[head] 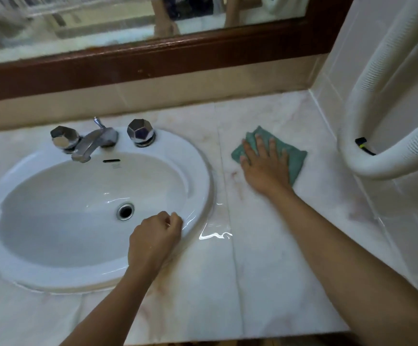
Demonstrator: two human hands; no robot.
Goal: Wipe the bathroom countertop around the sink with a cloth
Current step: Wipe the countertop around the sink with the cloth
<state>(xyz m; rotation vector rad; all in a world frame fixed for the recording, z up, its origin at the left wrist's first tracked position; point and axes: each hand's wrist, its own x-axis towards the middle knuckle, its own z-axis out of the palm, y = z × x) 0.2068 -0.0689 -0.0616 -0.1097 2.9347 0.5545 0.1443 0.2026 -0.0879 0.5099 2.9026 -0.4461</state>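
The right hand (pixel 265 166) is pressing flat, fingers straight and spread, on the folded teal-green fabric cloth (pixel 295 158). The cloth is lying on the pale marble desk (pixel 265 283) toward its back right corner, well right of the white oval ceramic sink (pixel 203 171), with its long axis running far-left to near-right under the palm. The left hand (pixel 154 236), fingers curled on nothing, is resting on the sink's near right rim. It is farther from the cloth, so the next stroke is likely falling to the right hand.

Dim, soft focus; glare streak on countertop (pixel 215 236); wide-angle edge bending.
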